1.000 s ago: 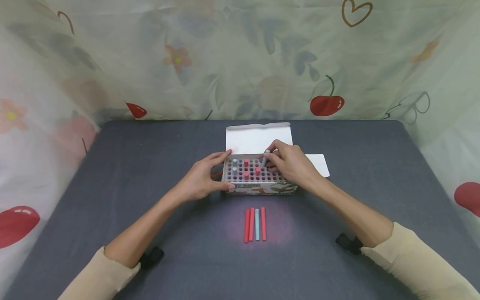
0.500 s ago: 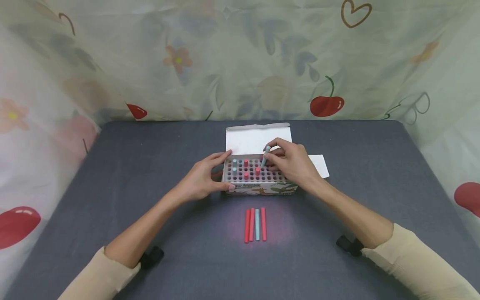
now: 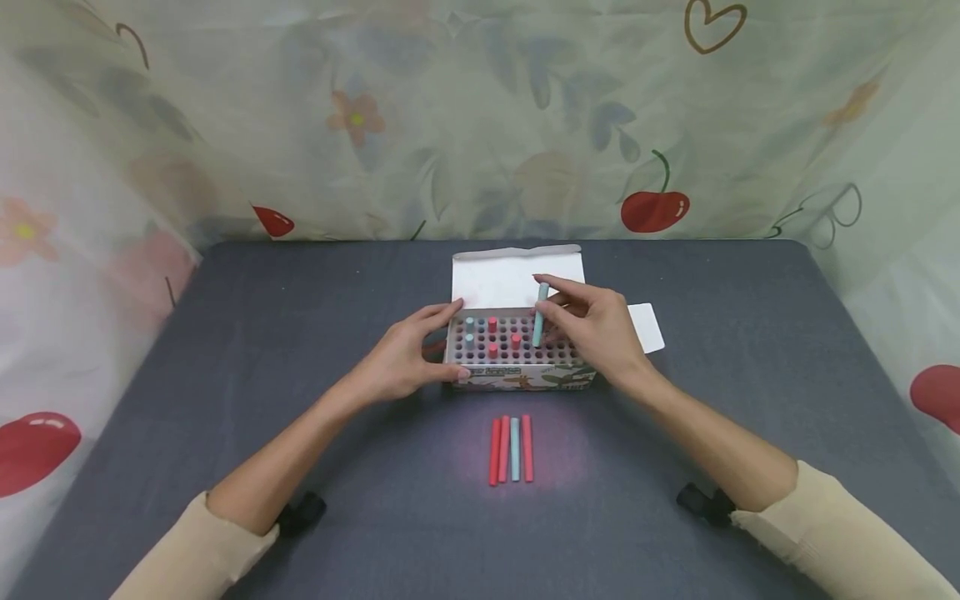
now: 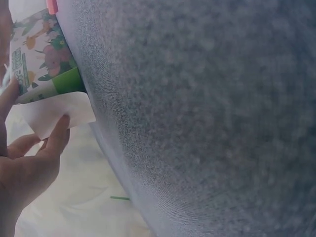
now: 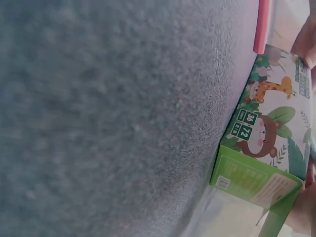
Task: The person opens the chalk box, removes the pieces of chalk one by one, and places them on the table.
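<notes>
Pale curtain (image 3: 480,125), printed with cherries and flowers, at twelve o'clock; dark grey table (image 3: 600,533) in front of it. Clock read from the middle of the white box (image 3: 519,381), head view.

Box open on the table, white lid (image 3: 491,282) raised at twelve, white side flap (image 3: 647,327) out just above three. Top face rows of round holes. Five sticks stand in them: two blue sticks (image 3: 469,324) toward ten, three red sticks (image 3: 492,324) nearer the middle.

My left hand (image 3: 401,354) at nine: fingers spread wide, gripping the box's left end, thumb on the near wall.

My right hand (image 3: 600,329) at two: fingers narrowed, pinching a pale blue stick (image 3: 539,321), slightly tilted over the holes toward one. Whether its lower end enters a hole, I cannot tell.

Six o'clock, apart from the box: row of four loose sticks (image 3: 515,450), left to right red, red, blue, red, side by side.

Right-wrist view: bear (image 5: 266,138) and giraffe (image 5: 276,88) printed on the near wall.
</notes>
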{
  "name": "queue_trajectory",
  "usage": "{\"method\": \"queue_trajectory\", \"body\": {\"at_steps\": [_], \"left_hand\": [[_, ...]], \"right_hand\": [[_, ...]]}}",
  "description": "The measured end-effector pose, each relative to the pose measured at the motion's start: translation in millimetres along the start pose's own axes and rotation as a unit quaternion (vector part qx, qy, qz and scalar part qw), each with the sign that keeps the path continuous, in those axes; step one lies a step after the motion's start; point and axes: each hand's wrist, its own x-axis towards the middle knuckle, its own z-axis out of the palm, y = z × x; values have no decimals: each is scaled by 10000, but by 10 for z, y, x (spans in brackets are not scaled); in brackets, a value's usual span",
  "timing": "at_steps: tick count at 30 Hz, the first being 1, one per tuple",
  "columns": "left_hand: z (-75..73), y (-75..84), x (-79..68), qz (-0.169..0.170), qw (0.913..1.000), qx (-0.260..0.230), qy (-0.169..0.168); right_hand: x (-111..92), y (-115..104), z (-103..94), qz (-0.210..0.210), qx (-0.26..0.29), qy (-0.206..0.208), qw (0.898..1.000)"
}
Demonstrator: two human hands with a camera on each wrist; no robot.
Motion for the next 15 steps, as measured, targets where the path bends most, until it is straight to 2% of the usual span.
{"method": "queue_trajectory", "body": {"at_steps": [11,15], "left_hand": [[7,-28,-3,26,9999,-149,-75],[1,-29,5,86,9999,-66,-9]], "right_hand": [[-127,-71,-63,353,357,-190,9986],[-185,-131,-77,545,534,-355,9965]]}}
